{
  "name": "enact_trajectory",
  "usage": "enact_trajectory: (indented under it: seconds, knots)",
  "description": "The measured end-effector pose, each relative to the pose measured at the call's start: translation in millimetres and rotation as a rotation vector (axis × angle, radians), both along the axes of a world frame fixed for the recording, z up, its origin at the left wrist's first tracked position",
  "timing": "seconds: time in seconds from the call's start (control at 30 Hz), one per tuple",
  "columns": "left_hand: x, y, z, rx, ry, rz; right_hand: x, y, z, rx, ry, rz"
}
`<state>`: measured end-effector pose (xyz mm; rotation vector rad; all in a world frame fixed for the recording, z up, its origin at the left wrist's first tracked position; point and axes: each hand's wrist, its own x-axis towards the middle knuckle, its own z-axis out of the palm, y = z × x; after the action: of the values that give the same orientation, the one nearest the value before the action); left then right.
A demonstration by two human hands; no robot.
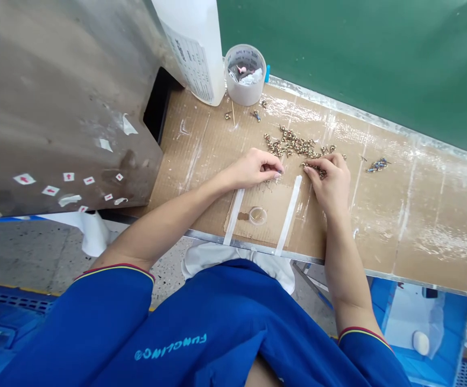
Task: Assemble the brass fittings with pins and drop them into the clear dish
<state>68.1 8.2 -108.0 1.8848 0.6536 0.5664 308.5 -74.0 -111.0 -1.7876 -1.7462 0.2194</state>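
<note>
A scatter of several small brass-coloured metal parts (294, 145) lies on the cardboard-covered bench (398, 215). My left hand (255, 167) rests on the cardboard just left of them, fingers curled and pinched at the tips; what they pinch is too small to make out. My right hand (330, 180) lies at the near edge of the pile, fingers bent over a few of the small parts. A small clear round lid (257, 215) sits on a taped-down cardboard patch between my forearms.
A translucent plastic cup (245, 75) with scraps stands at the back beside a large white container (195, 45). A grey metal machine housing (56, 102) fills the left. A green wall (358, 54) backs the bench. A few bluish parts (376, 165) lie to the right.
</note>
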Motion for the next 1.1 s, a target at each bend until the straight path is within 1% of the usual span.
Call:
enact_trajectory:
  seconds: [0.27,0.43,0.57,0.67,0.77,0.97,1.03,1.1]
  knots:
    - [0.9,-0.8,1.3,-0.001,0.003,0.016,-8.7,0.2,0.3,-0.002,-0.069,-0.022]
    - [1.4,-1.2,0.2,-0.011,0.0,0.025,-17.4,-0.8,1.7,-0.04,-0.11,0.012]
    - [1.3,-1.0,-0.2,-0.013,0.007,0.028,-20.7,-4.5,2.7,-0.069,-0.16,0.012]
    - [1.1,-1.0,-0.3,-0.004,-0.001,0.026,-21.1,-5.5,4.2,-0.065,-0.14,0.005]
    - [0.8,-1.1,-0.2,0.012,-0.006,0.028,-23.5,-5.2,7.3,-0.051,-0.001,0.009]
    - [3.1,-2.6,-0.5,0.017,0.001,0.056,-40.5,-7.0,12.2,-0.107,0.532,0.001]
    - [4.1,-3.5,-0.6,0.015,0.003,0.065,-45.6,-7.1,12.2,-0.134,0.639,0.003]
    - [4.8,-4.2,-0.6,0.012,0.006,0.075,-48.7,-6.7,11.4,-0.159,0.696,0.01]
